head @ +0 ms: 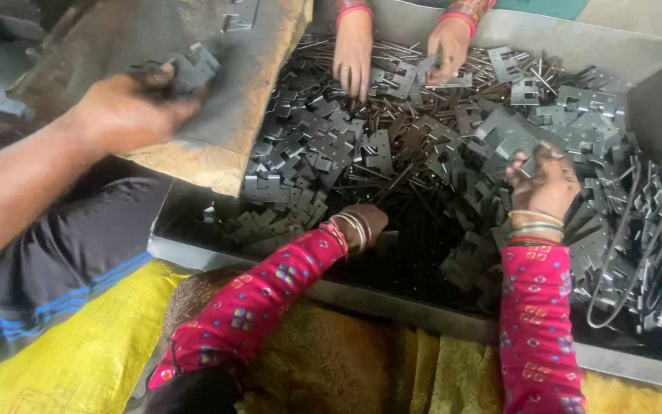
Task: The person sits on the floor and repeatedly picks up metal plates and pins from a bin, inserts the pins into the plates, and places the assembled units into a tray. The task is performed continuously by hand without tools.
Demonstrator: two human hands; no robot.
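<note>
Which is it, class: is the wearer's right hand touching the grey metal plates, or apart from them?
Touching. The head view shows the right hand with fingers curled around grey metal plates on the heap.

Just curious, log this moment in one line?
left hand: down in metal parts | right hand: holding metal plate | tray: full

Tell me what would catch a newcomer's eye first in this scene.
First, the heap of grey metal plates and thin rods filling the metal tray across the middle. Next, the bright pink patterned sleeves at the bottom: the right hand grips a plate, the left hand dips into the pile. Other people's hands work at the top and upper left.
</note>
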